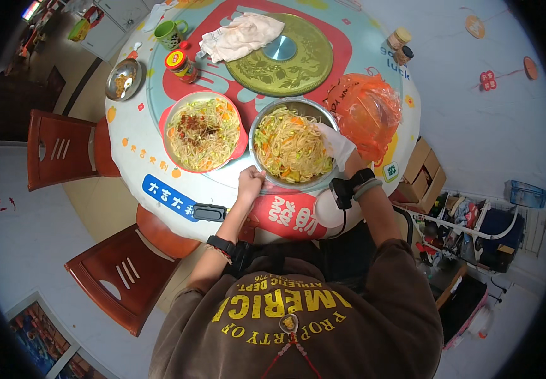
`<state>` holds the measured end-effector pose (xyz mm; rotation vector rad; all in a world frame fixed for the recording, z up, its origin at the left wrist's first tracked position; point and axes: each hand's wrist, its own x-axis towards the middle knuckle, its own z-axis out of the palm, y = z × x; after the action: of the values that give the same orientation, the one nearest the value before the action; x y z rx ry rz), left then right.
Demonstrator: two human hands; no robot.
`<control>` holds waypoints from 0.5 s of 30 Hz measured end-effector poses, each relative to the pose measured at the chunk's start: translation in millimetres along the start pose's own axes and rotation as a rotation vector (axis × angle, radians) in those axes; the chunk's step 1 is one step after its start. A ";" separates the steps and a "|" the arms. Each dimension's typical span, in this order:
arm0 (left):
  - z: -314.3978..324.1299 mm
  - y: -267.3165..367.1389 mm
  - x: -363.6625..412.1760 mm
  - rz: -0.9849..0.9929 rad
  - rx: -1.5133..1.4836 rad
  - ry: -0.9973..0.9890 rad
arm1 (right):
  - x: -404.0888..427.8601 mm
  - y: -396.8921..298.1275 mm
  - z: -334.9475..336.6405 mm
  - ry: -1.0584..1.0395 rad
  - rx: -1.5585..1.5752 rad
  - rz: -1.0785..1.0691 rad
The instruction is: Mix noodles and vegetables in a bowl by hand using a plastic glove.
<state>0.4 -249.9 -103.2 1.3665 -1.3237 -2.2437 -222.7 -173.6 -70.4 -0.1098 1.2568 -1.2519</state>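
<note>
A stainless steel bowl holds noodles mixed with bean sprouts, greens and orange shreds. My left hand pinches the bowl's near-left rim, fingers curled. A clear plastic glove covers my right hand, which reaches over the right rim with its fingers against the noodles. Whether those fingers grip any strands is hidden by the glove. Left of the steel bowl, a red-rimmed bowl holds more noodles topped with dark reddish sauce.
Behind the bowls are a glass turntable, a cloth, a sauce jar and a green mug. A small metal bowl with a spoon stands left. An orange plastic bag lies right. Wooden chairs flank the round table.
</note>
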 end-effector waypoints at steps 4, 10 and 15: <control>-0.7 3.8 -3.9 -0.009 0.026 -0.019 | -22.0 -10.6 19.5 -0.036 0.047 -0.070; 3.5 9.2 -6.1 -0.024 0.006 -0.040 | -5.0 -1.7 8.9 0.020 -0.307 -0.167; 2.6 8.9 -8.1 -0.018 -0.004 -0.037 | -54.1 -13.8 41.3 0.270 -1.083 -0.409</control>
<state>0.5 -249.0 -90.9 1.3479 -1.3227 -2.2929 -189.9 -161.2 -10.4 -1.0437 2.1127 -0.7887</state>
